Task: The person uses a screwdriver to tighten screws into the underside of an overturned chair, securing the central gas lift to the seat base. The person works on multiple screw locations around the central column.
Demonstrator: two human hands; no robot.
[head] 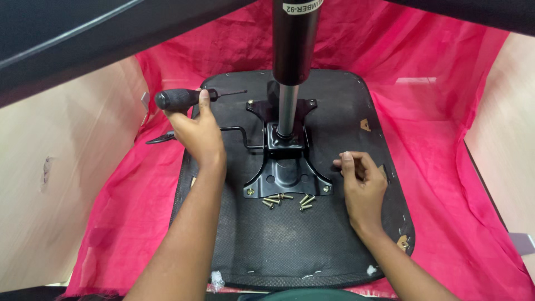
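Black screwdriver [181, 99] clamped in my left hand [196, 134] over seat [290, 245]; right hand [363, 187] loosely curled, holding nothing, w/ screws [287, 200] just beside bracket [286, 167].

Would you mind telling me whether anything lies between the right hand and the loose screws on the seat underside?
Nothing visible does. The right hand rests on the black seat underside, and only bare fabric separates it from the loose screws, which lie to its left beside the black metal mounting plate.
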